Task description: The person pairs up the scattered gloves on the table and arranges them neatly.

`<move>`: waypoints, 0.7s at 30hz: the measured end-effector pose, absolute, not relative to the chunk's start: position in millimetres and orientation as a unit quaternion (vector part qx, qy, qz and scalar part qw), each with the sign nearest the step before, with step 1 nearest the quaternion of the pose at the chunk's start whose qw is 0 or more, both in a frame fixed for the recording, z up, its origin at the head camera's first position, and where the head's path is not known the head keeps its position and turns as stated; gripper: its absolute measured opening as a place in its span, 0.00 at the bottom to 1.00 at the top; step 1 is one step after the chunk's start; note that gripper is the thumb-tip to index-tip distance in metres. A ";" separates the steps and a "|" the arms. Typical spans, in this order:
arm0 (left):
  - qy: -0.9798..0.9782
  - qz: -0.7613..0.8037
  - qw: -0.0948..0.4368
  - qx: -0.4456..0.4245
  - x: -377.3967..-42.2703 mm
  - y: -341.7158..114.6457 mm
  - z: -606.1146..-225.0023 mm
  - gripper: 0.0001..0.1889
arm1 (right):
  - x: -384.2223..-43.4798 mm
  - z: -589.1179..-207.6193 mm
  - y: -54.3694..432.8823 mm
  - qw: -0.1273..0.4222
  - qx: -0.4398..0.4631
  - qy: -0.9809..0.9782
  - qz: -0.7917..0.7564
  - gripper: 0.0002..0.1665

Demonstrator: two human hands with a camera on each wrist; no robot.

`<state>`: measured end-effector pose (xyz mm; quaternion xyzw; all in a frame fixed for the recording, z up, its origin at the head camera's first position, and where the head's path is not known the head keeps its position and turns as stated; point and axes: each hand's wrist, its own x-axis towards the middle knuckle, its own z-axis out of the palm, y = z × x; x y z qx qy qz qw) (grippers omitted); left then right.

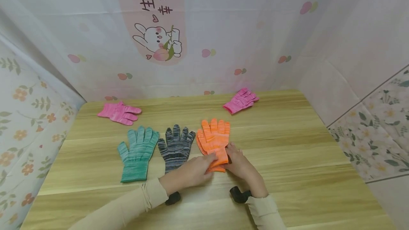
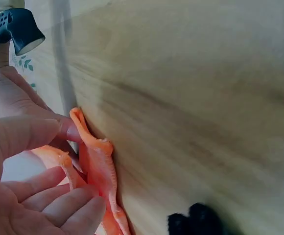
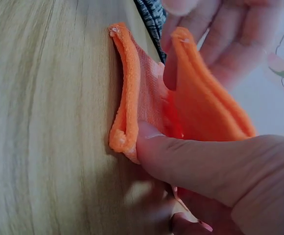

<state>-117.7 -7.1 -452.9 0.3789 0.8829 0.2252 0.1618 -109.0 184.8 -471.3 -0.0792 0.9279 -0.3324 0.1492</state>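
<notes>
Two orange knit gloves (image 1: 215,134) lie one over the other, fingers pointing away, their cuffs spread apart. My left hand (image 1: 195,169) is at the left side of the cuffs, holding the lifted upper cuff (image 3: 208,93) between thumb and fingers. On the right, my right hand (image 1: 241,166) pinches the lower cuff (image 3: 127,93); its thumb (image 3: 181,156) presses the inner face, and its other fingers are partly hidden below. A grey-black glove (image 1: 177,144) lies just left of the orange ones, partly covered by my left hand. Beyond it lies a green glove (image 1: 137,155).
A pink glove (image 1: 119,113) lies at the table's back left and another pink glove (image 1: 241,101) at the back right. The wood-grain table (image 1: 287,144) meets a printed curtain (image 1: 223,27) behind. Black wrist devices (image 1: 239,194) sit at both wrists.
</notes>
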 end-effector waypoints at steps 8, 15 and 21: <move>0.882 0.199 0.170 0.392 -115.0 -16.0 -451.3 0.24 | -109.5 -471.3 184.8 0.145 -0.088 0.934 -0.313 0.30; 0.873 0.176 0.166 0.423 -116.1 -22.9 -454.4 0.21 | -109.2 -470.7 184.0 0.155 -0.075 0.934 -0.314 0.33; 0.874 0.172 0.180 0.418 -113.6 -23.1 -457.6 0.24 | -108.5 -470.8 185.6 0.152 -0.077 0.930 -0.325 0.34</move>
